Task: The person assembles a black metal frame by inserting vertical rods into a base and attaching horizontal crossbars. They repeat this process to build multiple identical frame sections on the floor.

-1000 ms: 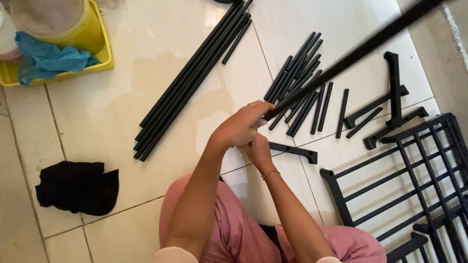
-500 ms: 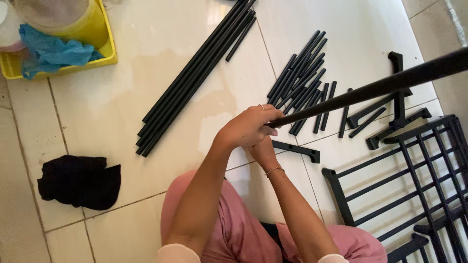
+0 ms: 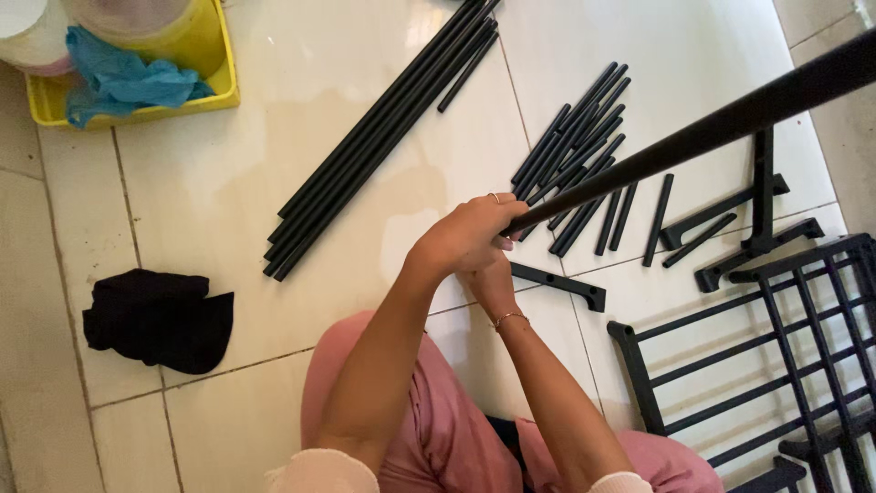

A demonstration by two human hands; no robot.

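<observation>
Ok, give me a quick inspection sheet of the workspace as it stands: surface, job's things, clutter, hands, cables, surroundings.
Surface: glossy white tiled floor, grout lines visible.
Job's things: long black rod held raised, running to the upper right; bundle of long black rods on the floor; group of short black rods; black brackets; one black bracket beside the hands; black grid frame at right.
Clutter: black cloth at left.
Hands: left hand closed on the rod's end; right hand just under it, grip hidden.
Cables: nothing seen.
Surroundings: yellow tray with blue plastic bag and containers, top left.
</observation>
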